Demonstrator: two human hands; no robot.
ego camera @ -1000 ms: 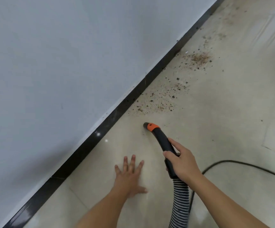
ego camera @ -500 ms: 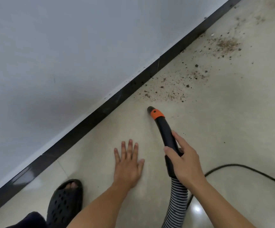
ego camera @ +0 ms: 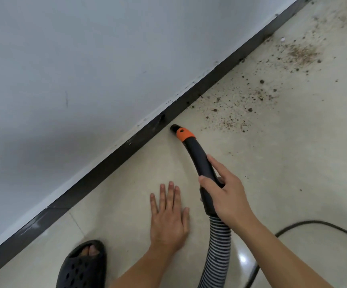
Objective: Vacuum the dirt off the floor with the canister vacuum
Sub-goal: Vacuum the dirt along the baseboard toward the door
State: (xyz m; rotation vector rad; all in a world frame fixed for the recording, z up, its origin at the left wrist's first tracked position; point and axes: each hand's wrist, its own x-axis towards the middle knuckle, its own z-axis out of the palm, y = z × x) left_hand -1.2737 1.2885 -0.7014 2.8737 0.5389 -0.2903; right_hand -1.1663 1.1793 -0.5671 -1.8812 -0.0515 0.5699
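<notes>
Black nozzle (ego camera: 199, 161), R hand (ego camera: 228, 196) fingers grasping, points up-left twd skirting (ego camera: 116, 157); L hand (ego camera: 168, 217) flat, fingers released.

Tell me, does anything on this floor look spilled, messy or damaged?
Yes. Brown dirt crumbs lie scattered over the pale floor beside the black baseboard, just beyond the tip of the vacuum wand held in the right hand, with a denser patch farther along. The baseboard looks scuffed near the tip.

No readable text, brand, number or sign on vacuum handle (ego camera: 197, 156), hose (ego camera: 216, 252), wall (ego camera: 85, 59) or sandal (ego camera: 81, 267)
</notes>
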